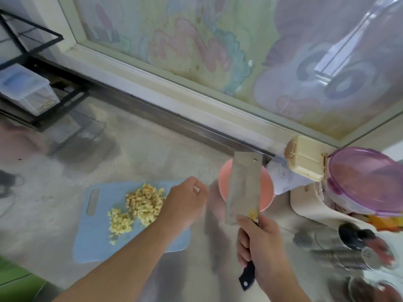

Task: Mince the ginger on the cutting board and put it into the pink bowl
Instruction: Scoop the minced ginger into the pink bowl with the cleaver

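The round pink bowl was half hidden behind a broad steel cleaver, gripped by the right hand. The left hand, fingers curled and blurred, touched yellow minced ginger on a pale blue cutting board on the grey speckled table.

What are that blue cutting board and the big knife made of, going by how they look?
The blue cutting board looks like matte plastic: even pastel colour, thin, with a moulded handle slot. The cleaver, held by the right hand, seems to be brushed steel, dull grey with a punched hole; its black handle is probably plastic.
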A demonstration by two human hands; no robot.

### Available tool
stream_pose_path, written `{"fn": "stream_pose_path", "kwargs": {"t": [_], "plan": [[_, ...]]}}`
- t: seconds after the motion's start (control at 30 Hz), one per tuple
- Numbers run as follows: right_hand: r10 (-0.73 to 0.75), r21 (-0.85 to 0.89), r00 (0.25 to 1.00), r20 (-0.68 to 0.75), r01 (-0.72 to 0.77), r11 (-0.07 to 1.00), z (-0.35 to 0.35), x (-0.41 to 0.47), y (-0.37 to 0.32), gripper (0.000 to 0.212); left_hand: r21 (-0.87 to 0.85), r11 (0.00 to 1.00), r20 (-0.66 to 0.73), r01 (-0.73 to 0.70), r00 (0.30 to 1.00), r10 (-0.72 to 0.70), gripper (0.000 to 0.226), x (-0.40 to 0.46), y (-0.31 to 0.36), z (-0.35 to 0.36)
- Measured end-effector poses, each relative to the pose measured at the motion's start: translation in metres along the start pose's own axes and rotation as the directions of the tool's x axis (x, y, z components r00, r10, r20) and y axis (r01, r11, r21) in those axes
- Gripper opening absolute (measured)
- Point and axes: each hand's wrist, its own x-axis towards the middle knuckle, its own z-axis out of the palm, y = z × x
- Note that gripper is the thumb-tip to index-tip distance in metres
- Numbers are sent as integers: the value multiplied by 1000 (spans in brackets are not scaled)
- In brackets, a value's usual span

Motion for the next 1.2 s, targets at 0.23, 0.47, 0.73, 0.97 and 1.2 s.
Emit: {"fn": "stream_pose_path", "kwargs": {"t": [0.23, 0.47, 0.73, 0.97, 1.2], "plan": [[-44, 10, 996, -78, 45, 999, -52, -1, -2, 31, 6, 990, 117, 143, 983, -142, 22, 26, 28, 59], [-34, 24, 999, -35, 35, 999, -52, 1, 6, 30, -125, 984, -13, 130, 991, -133, 16, 16, 31, 28], [35, -33, 996, 77, -32, 999, -17, 1, 16, 32, -314, 934, -60, 173, 978, -201, 28, 35, -4, -22], [136, -132, 974, 184, -113, 985, 23, -10, 41, 24, 101, 993, -358, 58, 934, -18, 29, 1, -53, -64], [236, -216, 956, 173, -197, 956, 71, -16, 75, 32, 474, 876, -176, -87, 966, 191, 48, -6, -122, -97]]}}
